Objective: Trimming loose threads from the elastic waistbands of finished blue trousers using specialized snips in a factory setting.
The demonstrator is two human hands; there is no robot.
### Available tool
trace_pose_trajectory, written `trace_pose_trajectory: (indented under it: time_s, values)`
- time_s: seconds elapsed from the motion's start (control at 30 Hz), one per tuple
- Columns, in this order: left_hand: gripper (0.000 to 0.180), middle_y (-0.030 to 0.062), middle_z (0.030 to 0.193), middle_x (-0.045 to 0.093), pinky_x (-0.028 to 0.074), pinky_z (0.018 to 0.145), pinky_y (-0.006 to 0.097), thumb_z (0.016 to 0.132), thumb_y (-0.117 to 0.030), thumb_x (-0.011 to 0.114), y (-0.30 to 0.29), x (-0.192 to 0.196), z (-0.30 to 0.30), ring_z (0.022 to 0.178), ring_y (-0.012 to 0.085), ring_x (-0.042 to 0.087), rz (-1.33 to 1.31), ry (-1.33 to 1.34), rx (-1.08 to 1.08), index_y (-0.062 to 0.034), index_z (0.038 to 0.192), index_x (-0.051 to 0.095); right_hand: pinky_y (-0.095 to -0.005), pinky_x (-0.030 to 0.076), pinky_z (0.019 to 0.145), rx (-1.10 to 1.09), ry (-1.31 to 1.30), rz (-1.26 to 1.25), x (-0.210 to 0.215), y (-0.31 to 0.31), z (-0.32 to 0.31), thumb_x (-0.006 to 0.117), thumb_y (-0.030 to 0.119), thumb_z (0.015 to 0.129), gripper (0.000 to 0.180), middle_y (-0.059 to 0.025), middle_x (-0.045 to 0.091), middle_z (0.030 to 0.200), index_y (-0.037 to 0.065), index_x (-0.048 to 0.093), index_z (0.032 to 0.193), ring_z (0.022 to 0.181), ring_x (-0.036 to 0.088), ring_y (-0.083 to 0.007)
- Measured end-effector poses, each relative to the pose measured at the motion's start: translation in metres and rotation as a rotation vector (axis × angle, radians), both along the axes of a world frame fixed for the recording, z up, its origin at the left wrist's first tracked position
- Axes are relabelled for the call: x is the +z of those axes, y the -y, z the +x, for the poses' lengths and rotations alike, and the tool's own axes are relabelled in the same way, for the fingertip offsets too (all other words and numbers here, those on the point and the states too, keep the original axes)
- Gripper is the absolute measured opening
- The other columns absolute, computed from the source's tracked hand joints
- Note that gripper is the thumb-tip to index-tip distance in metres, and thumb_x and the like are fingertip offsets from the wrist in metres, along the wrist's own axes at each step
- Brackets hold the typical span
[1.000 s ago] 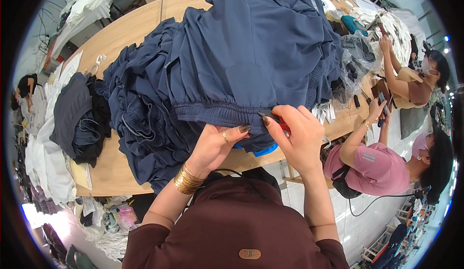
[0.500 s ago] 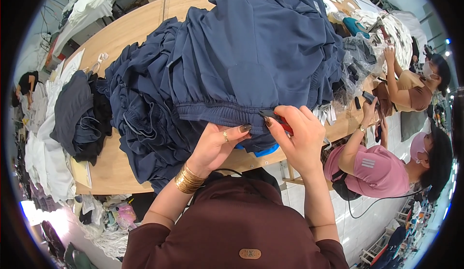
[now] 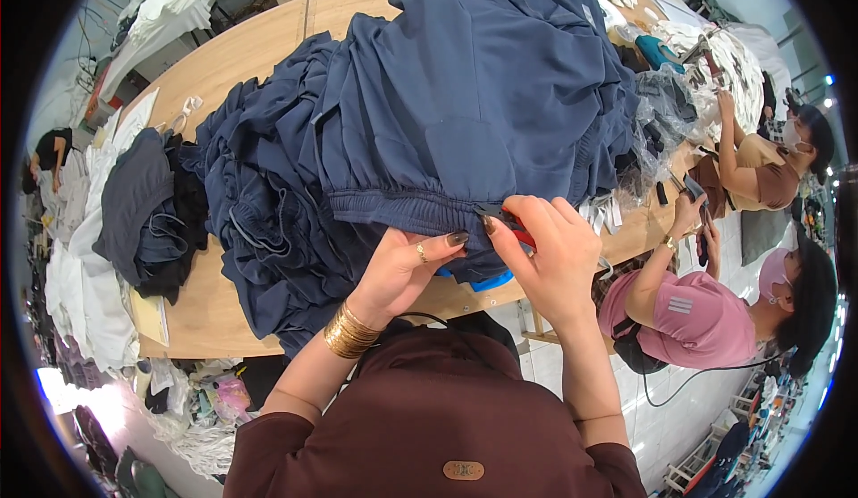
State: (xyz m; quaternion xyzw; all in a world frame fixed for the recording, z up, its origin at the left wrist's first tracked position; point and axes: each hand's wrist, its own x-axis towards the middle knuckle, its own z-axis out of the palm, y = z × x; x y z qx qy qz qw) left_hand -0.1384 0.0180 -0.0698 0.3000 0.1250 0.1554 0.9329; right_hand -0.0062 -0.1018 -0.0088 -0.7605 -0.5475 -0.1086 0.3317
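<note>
A dark blue garment [image 3: 465, 131] with a gathered elastic waistband [image 3: 402, 210] lies spread in front of me on the table. My left hand [image 3: 393, 270] is closed on the edge of that waistband, thumb on top and fingers hidden under the cloth. In my right hand [image 3: 561, 261] are small thread snips [image 3: 527, 238] with red on the handle and dark blades. The blade tips rest at the waistband seam, just right of my left thumb. Whether a thread is between them is too small to see.
A heap of dark blue garments [image 3: 259, 176] lies to the left, beside a dark grey one [image 3: 134, 203]. Clear plastic bags [image 3: 657, 113] and white cloth [image 3: 733, 69] are at the right. Two masked people, one in a pink shirt [image 3: 706, 315], work along the table's right side.
My right hand and the snips have shifted slightly left along the waistband. My left hand has barely moved. The hands of the person in pink have moved a little.
</note>
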Motion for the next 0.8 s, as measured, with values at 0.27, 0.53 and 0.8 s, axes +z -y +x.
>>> trace_pose_trajectory:
  time_s: [0.27,0.53,0.8]
  values:
    - [0.025,0.0062,0.107,0.064,0.048,0.086,0.032,0.085,-0.004,0.061,-0.0006,-0.0035,-0.0012,0.096,0.0151,0.06,-0.043,-0.01,-0.021,-0.0019,0.11,0.061,-0.0317,0.038,0.052,-0.015,0.037,0.008,-0.0009,-0.0005,-0.0017,0.07,0.023,0.077,0.018,-0.0007,0.051,0.064,0.009,0.06,0.083,0.058,0.047,-0.0191]
    - [0.024,0.0045,0.106,0.064,0.048,0.085,0.032,0.086,-0.005,0.061,0.0001,-0.0028,-0.0006,0.094,0.0136,0.06,-0.063,-0.003,-0.045,-0.0031,0.11,0.061,-0.0313,0.039,0.053,-0.028,0.065,0.027,-0.0004,-0.0025,-0.0029,0.07,0.022,0.077,0.017,-0.0007,0.053,0.066,0.009,0.061,0.083,0.059,0.049,-0.019]
    - [0.021,0.0066,0.106,0.064,0.048,0.086,0.033,0.087,-0.005,0.059,0.0012,-0.0065,0.0002,0.093,0.0159,0.06,-0.149,0.018,-0.049,-0.0004,0.107,0.062,-0.0298,0.04,0.051,-0.094,-0.202,0.113,-0.005,-0.0009,-0.0018,0.07,0.014,0.077,0.011,-0.0028,0.058,0.066,0.006,0.062,0.081,0.055,0.05,-0.0185]
